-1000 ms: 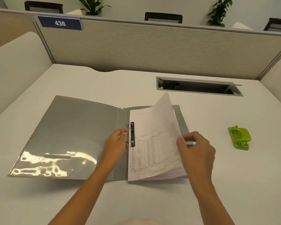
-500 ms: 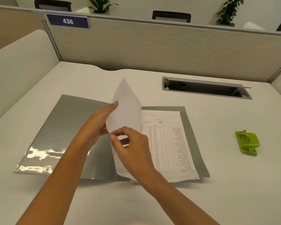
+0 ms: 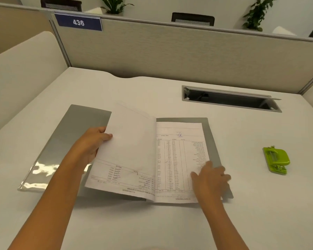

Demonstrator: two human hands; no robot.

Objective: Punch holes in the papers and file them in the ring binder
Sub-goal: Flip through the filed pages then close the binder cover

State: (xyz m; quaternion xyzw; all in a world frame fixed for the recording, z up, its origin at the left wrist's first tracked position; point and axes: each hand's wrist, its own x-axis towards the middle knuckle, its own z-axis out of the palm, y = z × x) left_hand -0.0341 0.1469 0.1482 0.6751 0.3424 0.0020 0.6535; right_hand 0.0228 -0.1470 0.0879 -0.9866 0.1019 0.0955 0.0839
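Note:
A grey ring binder (image 3: 76, 134) lies open on the white desk. A turned printed sheet (image 3: 132, 150) slants over its left half and hides the rings. My left hand (image 3: 92, 143) holds that sheet by its left edge, thumb on top and fingers underneath. Another printed sheet (image 3: 179, 159) lies flat on the binder's right half. My right hand (image 3: 210, 175) rests with spread fingers on this sheet's lower right part. A green hole punch (image 3: 276, 160) sits on the desk to the right, apart from both hands.
A cable slot (image 3: 229, 99) with its lid raised is sunk into the desk behind the binder. Beige partition panels (image 3: 170, 53) close off the back and both sides. Bare desk (image 3: 152, 222) lies in front of the binder.
The top sheet has swung from upright over to the left side. My left hand now holds its edge. My right hand let it go and moved right onto the lower sheet.

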